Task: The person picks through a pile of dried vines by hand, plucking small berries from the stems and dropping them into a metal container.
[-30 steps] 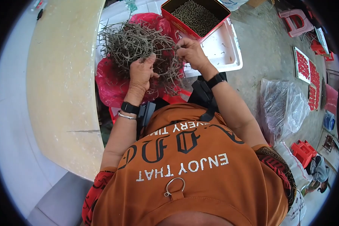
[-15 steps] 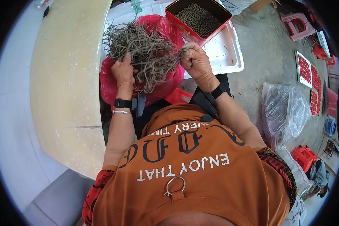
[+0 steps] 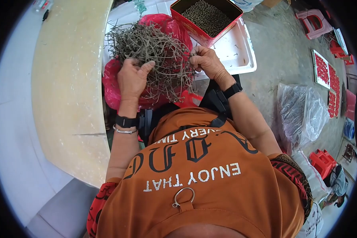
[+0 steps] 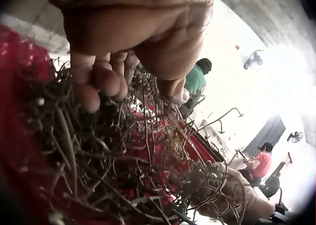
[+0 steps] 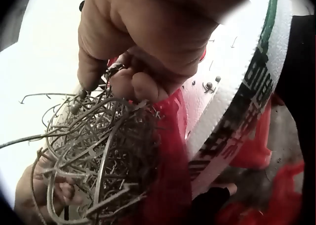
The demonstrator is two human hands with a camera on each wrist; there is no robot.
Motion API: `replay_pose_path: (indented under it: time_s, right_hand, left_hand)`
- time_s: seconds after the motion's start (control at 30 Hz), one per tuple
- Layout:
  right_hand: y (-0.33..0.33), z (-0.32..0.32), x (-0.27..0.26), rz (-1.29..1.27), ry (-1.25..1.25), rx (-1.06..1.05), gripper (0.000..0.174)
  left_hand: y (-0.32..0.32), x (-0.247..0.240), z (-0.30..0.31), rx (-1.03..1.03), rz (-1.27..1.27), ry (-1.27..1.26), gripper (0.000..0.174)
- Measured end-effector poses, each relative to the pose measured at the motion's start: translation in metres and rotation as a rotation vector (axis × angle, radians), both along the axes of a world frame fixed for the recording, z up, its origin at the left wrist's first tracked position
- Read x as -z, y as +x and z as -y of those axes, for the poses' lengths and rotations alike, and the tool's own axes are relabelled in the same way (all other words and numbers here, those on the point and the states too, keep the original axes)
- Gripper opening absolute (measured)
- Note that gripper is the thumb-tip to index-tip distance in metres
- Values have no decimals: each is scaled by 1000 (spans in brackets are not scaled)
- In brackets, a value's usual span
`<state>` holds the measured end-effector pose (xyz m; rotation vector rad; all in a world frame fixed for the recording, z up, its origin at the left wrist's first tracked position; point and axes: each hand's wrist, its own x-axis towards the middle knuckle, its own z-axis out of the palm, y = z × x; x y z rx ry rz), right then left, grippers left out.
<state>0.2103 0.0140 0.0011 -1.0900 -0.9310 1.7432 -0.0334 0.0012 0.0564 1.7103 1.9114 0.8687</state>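
Observation:
A big tangle of dry grey-brown stems (image 3: 146, 41) lies over a pink-red plastic bag (image 3: 111, 85). My left hand (image 3: 131, 81) is at its near left side; in the left wrist view the fingertips (image 4: 89, 99) reach down onto the stems, with the thumb spread apart from them. On the tangle's right edge, my right hand (image 3: 208, 63) pinches thin stems between thumb and fingers. Small round beads (image 5: 75, 108) hang on stems just below that pinch. Beyond the right hand stands a red tin (image 3: 200, 35) filled with small round greenish-brown seeds (image 3: 206, 18).
The tin and bag stand on a white foam box (image 3: 248, 59) with a few loose bits in it. A pale wooden board (image 3: 67, 87) runs along the left. Right on the floor are a clear plastic sack (image 3: 299, 117), a pink stool (image 3: 313, 23) and trays (image 3: 320, 71) of red pieces.
My left hand first shifted left, then came back slightly right with its thumb spread out. The right hand rose and lowered a little, staying at the tangle's right edge with stems pinched.

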Motion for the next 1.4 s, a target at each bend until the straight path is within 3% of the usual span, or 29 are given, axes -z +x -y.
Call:
replay_pose_path:
  time_s: [0.17,0.27,0.3,0.37,0.5,0.63,0.73,0.8,0.9,1.03,1.2,1.3,1.4]
  right_hand:
    - [-11,3,-16,258,-40,26,8]
    - [-19,2,-8,270,-15,57,7]
    - [-22,1,-2,218,12,68,6]
    - [-24,-1,-4,167,43,81,5]
    - [-14,4,-12,-66,73,82,6]
    - [-6,8,-6,-208,-4,109,11]
    - [-5,10,-1,-326,-16,40,13]
    - [-8,6,-3,-318,16,4,14]
    - [-5,5,-8,-292,76,-46,17]
    - [-6,4,-14,-259,169,-118,20]
    - [-10,8,-27,-176,182,-60,24]
    - [-13,8,-32,-126,196,-75,25]
    - [-17,8,-32,-195,253,-47,29]
  left_hand:
    - [15,-47,5,-54,-140,232,36]
    - [26,-48,-4,261,339,278,22]
    - [33,-47,-5,255,337,280,22]
    - [49,-45,-7,487,741,-131,14]
    - [64,-2,-15,607,511,-218,17]
    - [62,11,-8,531,303,-145,25]
    - [60,15,-8,558,291,-132,30]
    - [57,16,-10,573,283,-117,33]
    - [55,22,-10,572,553,-60,41]
    - [55,23,-13,634,581,-231,46]
    - [51,16,-15,700,591,-302,48]
    - [54,14,-13,765,320,-71,47]
    - [59,20,-12,691,367,9,42]
